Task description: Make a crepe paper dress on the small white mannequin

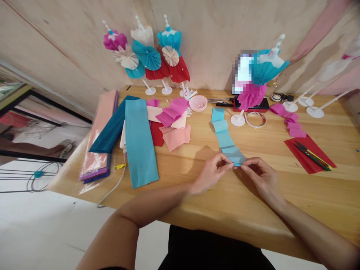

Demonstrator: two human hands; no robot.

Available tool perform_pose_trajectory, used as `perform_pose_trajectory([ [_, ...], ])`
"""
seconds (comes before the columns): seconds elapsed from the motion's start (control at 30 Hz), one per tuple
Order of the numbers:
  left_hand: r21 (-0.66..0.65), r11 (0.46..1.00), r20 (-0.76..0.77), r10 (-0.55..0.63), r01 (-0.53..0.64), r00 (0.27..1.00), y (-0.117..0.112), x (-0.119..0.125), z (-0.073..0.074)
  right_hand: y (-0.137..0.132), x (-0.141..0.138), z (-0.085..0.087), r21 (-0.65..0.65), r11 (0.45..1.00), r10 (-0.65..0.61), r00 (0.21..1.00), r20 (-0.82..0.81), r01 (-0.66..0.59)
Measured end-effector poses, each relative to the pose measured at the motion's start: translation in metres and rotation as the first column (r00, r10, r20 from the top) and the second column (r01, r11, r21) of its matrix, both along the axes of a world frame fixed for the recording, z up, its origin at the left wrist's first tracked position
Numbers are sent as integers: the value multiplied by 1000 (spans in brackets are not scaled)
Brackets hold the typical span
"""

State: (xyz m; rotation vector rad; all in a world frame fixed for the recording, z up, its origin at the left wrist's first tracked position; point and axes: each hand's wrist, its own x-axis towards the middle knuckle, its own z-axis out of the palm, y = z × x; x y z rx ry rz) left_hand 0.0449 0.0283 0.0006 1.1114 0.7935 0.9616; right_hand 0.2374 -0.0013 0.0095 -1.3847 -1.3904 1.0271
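Note:
A light blue paper strip (225,137) lies creased across the wooden table (197,176), running away from me. My left hand (211,172) pinches its near end from the left. My right hand (260,176) pinches the same end from the right. Both sets of fingertips meet at the strip's folded near edge.
Sheets of blue, teal and pink paper (139,140) lie at the left. Pink and red paper pieces (173,123), a pink bowl (198,102) and a tape ring (255,119) sit further back. Scissors (312,155) rest on red paper at right. Paper-dress mannequins (157,56) line the wall.

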Motion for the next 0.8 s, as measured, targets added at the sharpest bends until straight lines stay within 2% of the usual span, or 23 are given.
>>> perform_pose_trajectory([
  [0.4,-42,999,22,-7,8,1000,-2,1,5,1,-1,0,-69,998,2,997,-76,-7],
  [0.63,-40,999,-6,5,-5,1000,-2,1,1,2,1,-2,-88,996,-11,995,-99,2],
  [0.8,-42,999,6,25,-25,1000,-3,2,0,2,1,-3,-25,999,-33,993,-112,30],
])
